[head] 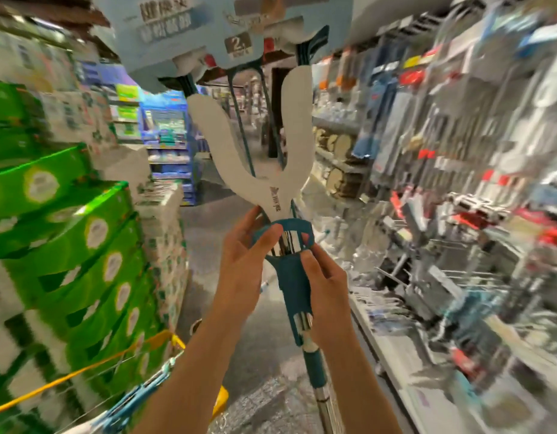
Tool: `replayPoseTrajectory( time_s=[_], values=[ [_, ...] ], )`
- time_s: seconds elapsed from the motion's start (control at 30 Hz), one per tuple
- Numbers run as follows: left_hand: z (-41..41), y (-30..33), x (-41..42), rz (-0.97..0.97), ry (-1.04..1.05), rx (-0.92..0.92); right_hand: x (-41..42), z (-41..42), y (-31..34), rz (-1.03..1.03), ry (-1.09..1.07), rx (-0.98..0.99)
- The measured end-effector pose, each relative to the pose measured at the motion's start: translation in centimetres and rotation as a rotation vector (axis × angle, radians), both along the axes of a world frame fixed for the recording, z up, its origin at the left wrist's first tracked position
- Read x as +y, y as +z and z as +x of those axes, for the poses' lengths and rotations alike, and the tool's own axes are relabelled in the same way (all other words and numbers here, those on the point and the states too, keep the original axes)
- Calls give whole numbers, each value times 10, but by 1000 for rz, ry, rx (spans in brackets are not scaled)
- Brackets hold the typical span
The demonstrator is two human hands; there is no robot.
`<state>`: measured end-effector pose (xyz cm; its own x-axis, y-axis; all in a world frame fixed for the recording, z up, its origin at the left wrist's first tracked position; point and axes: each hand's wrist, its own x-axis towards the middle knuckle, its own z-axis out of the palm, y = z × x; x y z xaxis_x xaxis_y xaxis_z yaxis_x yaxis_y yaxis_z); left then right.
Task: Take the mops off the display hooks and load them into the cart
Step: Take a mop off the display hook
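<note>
I hold a mop (289,270) upright in front of me, head up. It has a white Y-shaped frame (264,170), a teal collar and a chrome pole running down to the bottom edge. My left hand (242,261) grips the teal ring at the collar from the left. My right hand (321,292) grips the teal sleeve just below it from the right. The sponge head in its pale blue sleeve (183,32) fills the top of the view. The cart (120,368), wire with a yellow rim, is at the lower left with a blue mop part (136,399) lying in it.
Stacks of green and white tissue packs (67,245) line the left of the aisle. Display hooks with hanging cleaning goods (459,151) fill the right side. The grey aisle floor (258,324) runs ahead between them. The whole view is motion-blurred.
</note>
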<state>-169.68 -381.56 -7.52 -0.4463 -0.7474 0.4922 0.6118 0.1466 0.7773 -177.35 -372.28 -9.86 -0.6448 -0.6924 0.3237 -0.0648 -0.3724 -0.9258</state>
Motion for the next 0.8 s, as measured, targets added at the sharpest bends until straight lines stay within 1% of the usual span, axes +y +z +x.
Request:
replayPoseTrajectory(
  time_s=[0.2,0.33,0.43,0.5,0.6,0.8],
  values=[
    [-14,19,36,-14,-115,2,40,4,15,-33,-148,22],
    [-28,34,62,-79,-197,-8,70,-2,29,-3,-230,58],
    [-41,44,83,-81,-243,-2,95,-14,36,17,-309,86],
    [-54,50,99,-85,-262,-7,116,-26,42,39,-355,138],
    [-70,59,126,-105,-312,19,149,-43,52,52,-395,148],
    [-112,74,202,-95,-482,84,234,-69,80,31,-477,177]
  ],
)
